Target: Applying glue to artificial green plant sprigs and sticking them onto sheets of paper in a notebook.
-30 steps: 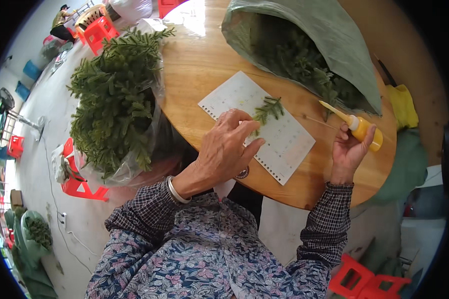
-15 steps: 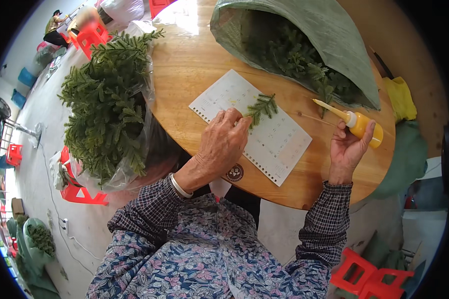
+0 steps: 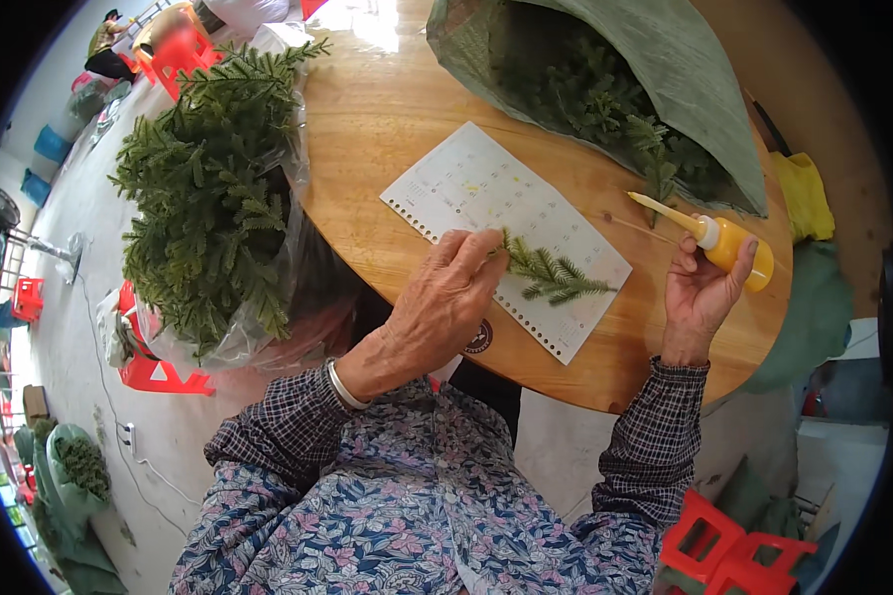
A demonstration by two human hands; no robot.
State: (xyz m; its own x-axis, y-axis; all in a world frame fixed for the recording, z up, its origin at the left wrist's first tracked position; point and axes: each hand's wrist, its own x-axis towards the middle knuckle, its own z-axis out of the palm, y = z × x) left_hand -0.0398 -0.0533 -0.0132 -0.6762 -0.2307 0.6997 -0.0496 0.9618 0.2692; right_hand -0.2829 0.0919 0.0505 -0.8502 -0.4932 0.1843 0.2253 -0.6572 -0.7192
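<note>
My left hand point(image 3: 445, 297) is closed, pinching the stem end of a green fir sprig point(image 3: 556, 276) between thumb and fingers. The sprig points right, over a white calendar sheet point(image 3: 506, 188) with a row of punched holes, which lies on the wooden table point(image 3: 357, 159). Small yellow smears mark the sheet. To the right, my right hand point(image 3: 702, 297) is wrapped round a squeeze bottle point(image 3: 729, 250) of yellow liquid. Its long pale nozzle points up and to the left, apart from the sprig.
A clear plastic bag heaped with fir sprigs point(image 3: 203, 218) stands left of the table. At the back right lies a green woven sack point(image 3: 690, 79), open, with more sprigs inside. Red stools point(image 3: 709, 540) stand on the floor; a person point(image 3: 109, 50) is far off at upper left.
The sprig in my left hand has swung from pointing up and right to pointing right and slightly down. My right hand keeps the bottle in nearly the same place.
</note>
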